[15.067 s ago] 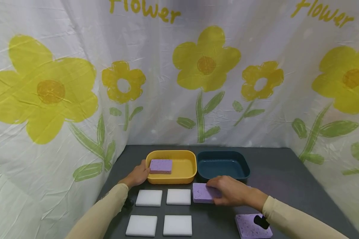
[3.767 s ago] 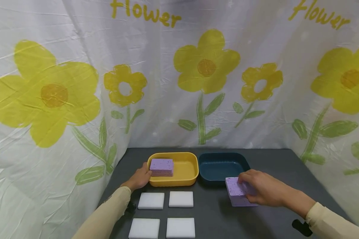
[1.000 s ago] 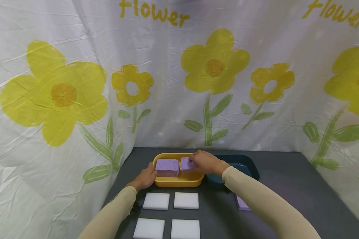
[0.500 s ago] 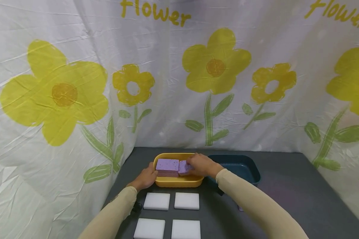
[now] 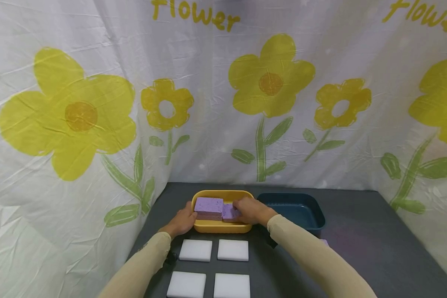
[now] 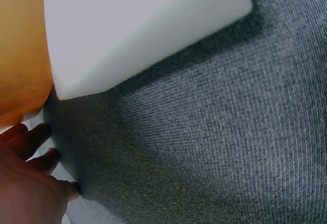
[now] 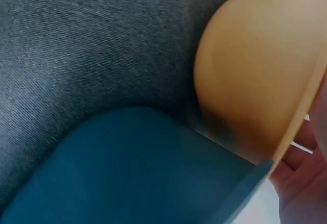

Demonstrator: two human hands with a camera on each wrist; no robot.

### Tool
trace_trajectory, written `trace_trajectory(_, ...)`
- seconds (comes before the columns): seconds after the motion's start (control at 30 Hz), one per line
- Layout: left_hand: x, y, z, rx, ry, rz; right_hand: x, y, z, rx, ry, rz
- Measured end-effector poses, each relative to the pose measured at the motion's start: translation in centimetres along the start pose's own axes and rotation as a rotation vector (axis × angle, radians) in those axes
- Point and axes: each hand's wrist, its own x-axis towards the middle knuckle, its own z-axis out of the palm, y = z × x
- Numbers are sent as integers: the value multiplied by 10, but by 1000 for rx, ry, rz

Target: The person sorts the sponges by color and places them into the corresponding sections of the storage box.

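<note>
In the head view, a yellow tub (image 5: 223, 229) stands at the back of the table. A stack of purple sponges (image 5: 208, 202) sits at its left end. My right hand (image 5: 254, 210) grips another purple sponge (image 5: 229, 212), low inside the tub beside the stack; its right part is hidden by the fingers. My left hand (image 5: 184, 218) holds the tub's left wall, its thumb at the rim. In the left wrist view, the fingers (image 6: 46, 160) of that hand lie along the outside of the tub. The right wrist view shows the right hand beyond the tub's rim, the sponge hidden.
A dark blue tub (image 5: 290, 211) stands just right of the yellow one. Several white sponges, such as the near left one (image 5: 186, 284), lie in two rows in front. A sliver of purple sponge (image 5: 324, 242) shows past the right sleeve. A flower-printed curtain (image 5: 208, 136) surrounds the table.
My right hand has carried a purple sponge from in front of the blue tub into the yellow tub, then lowered it beside the stack. The stack has grown thicker since the earliest frame.
</note>
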Motion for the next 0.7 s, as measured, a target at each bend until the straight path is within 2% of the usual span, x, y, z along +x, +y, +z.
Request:
trace_trajectory(0.47, 0, 2, -1, -19, -4, -1, -2, 0, 3, 51, -12, 43)
trace_trajectory(0.7, -1, 3, 0, -16, -4, -17, -6, 3, 1, 30, 13, 3)
